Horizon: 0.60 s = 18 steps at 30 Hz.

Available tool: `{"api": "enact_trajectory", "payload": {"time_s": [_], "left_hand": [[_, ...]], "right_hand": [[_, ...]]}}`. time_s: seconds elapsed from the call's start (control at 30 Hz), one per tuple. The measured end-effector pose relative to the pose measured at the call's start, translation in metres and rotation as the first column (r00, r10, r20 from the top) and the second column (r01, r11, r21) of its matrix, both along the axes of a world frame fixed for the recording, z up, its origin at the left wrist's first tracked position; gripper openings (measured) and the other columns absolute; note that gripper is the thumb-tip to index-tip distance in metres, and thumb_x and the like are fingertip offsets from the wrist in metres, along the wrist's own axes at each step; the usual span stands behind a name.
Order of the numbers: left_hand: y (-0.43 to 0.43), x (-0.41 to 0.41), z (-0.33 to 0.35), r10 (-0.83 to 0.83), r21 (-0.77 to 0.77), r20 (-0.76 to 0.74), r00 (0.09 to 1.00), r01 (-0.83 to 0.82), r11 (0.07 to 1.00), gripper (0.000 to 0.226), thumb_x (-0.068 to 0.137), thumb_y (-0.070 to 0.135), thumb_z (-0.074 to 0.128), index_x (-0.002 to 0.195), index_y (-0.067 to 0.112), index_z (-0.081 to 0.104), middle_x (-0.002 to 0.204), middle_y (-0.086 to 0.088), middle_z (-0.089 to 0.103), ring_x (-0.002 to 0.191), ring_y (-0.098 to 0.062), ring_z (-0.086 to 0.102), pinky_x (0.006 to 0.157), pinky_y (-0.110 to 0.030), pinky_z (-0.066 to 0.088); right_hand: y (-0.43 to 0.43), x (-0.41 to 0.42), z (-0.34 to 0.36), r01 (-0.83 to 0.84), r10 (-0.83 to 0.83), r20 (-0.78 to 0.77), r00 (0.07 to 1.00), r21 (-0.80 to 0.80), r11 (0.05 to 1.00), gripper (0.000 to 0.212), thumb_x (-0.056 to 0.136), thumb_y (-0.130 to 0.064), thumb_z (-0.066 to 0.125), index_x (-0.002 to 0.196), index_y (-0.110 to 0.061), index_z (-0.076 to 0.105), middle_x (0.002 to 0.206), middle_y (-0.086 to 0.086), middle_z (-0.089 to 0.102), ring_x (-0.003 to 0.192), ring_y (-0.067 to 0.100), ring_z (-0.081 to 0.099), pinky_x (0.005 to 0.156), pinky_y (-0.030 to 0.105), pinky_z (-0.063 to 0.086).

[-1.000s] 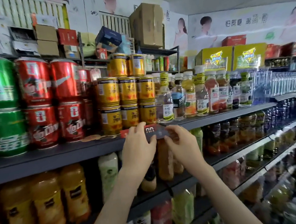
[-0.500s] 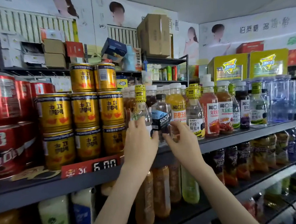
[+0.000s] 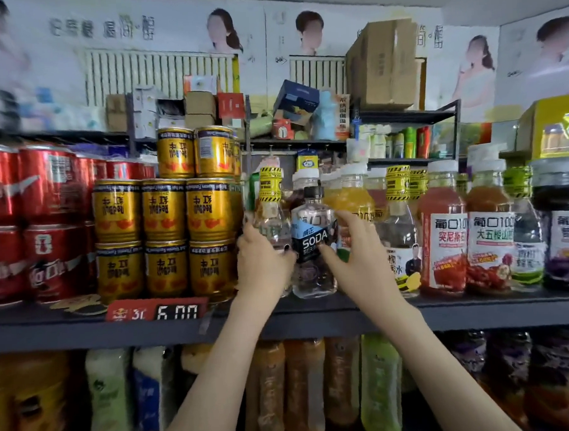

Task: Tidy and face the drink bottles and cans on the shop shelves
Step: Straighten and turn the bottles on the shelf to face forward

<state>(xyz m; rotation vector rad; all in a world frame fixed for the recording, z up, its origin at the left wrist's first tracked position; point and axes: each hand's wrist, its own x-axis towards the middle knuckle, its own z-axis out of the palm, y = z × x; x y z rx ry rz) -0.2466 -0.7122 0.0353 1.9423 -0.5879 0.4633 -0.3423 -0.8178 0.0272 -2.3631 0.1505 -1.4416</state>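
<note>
Soda bottle (image 3: 314, 243) was gripped by the right hand (image 3: 357, 247), yellow-capped bottle (image 3: 271, 216) by the left hand (image 3: 262, 262); each probably wanted slow turning, label forward, kept upright.

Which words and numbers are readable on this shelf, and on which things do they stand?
"SODA": label of the soda bottle.
"6 00": red price tag on the shelf edge.
"RedBull": gold cans.
Too blurred or too small to read surely: the print on the red cans, the juice bottles, the band of the striped-neck bottle and the wall posters.
</note>
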Motion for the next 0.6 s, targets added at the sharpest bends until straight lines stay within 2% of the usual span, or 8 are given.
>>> {"api": "enact_trajectory", "payload": {"time_s": [0.17, 0.3, 0.37, 0.47, 0.53, 0.6], "left_hand": [[0.0, -0.012, -0.007, 0.115, -0.132, 0.046, 0.992, -0.108, 0.985, 0.079, 0.07, 0.029, 0.079, 0.135, 0.009, 0.037, 0.127, -0.008, 0.051, 0.114, -0.026, 0.052, 0.092, -0.036, 0.047], [0.004, -0.052, -0.009, 0.163, -0.282, 0.244, 0.956, -0.091, 0.955, 0.075, 0.074, 0.025, 0.077, 0.136, 0.014, 0.036, 0.126, 0.003, 0.049, 0.107, -0.01, 0.05, 0.082, -0.013, 0.038], [0.005, -0.07, -0.003, 0.14, -0.293, 0.352, 0.926, -0.033, 0.955, 0.079, 0.074, 0.026, 0.077, 0.139, 0.018, 0.034, 0.13, 0.004, 0.048, 0.114, -0.01, 0.049, 0.088, -0.018, 0.042], [-0.006, -0.089, 0.005, 0.041, -0.197, 0.457, 0.888, 0.057, 0.979, 0.081, 0.076, 0.028, 0.076, 0.142, 0.018, 0.03, 0.138, 0.001, 0.043, 0.124, -0.014, 0.045, 0.099, -0.033, 0.045], [-0.022, -0.102, 0.003, 0.0, -0.124, 0.517, 0.856, 0.075, 0.989, 0.082, 0.077, 0.024, 0.076, 0.144, 0.013, 0.029, 0.143, -0.005, 0.04, 0.129, -0.019, 0.041, 0.102, -0.038, 0.044], [-0.043, -0.113, -0.005, -0.027, -0.053, 0.583, 0.812, 0.071, 0.996, 0.084, 0.074, 0.011, 0.078, 0.142, 0.006, 0.03, 0.141, -0.013, 0.042, 0.131, -0.026, 0.041, 0.102, -0.044, 0.043]], "right_hand": [[-0.01, -0.008, -0.011, -0.101, 0.101, 0.0, 0.995, 0.008, 0.995, 0.046, 0.09, -0.021, 0.062, 0.132, -0.014, 0.046, 0.117, -0.006, 0.049, 0.112, 0.011, 0.047, 0.082, 0.006, 0.027], [-0.004, -0.018, -0.011, -0.265, 0.265, 0.023, 0.964, 0.134, 0.955, 0.042, 0.088, -0.033, 0.063, 0.126, -0.024, 0.05, 0.112, -0.017, 0.053, 0.096, -0.006, 0.051, 0.075, -0.002, 0.035], [0.0, -0.028, -0.006, -0.418, 0.42, 0.051, 0.906, 0.258, 0.871, 0.042, 0.085, -0.044, 0.059, 0.123, -0.03, 0.05, 0.111, -0.024, 0.054, 0.099, -0.014, 0.053, 0.077, 0.0, 0.039], [-0.002, -0.044, -0.002, -0.567, 0.552, 0.161, 0.818, 0.377, 0.732, 0.053, 0.078, -0.057, 0.062, 0.124, -0.031, 0.052, 0.113, -0.017, 0.061, 0.105, -0.006, 0.056, 0.08, 0.011, 0.048], [-0.011, -0.055, 0.002, -0.53, 0.5, 0.183, 0.846, 0.381, 0.757, 0.06, 0.071, -0.058, 0.069, 0.121, -0.028, 0.054, 0.112, -0.014, 0.064, 0.101, -0.003, 0.059, 0.078, 0.016, 0.05], [-0.022, -0.066, 0.004, -0.422, 0.377, 0.189, 0.907, 0.378, 0.824, 0.047, 0.066, -0.047, 0.072, 0.107, -0.031, 0.056, 0.099, -0.015, 0.066, 0.087, -0.009, 0.061, 0.069, 0.008, 0.046]]}}
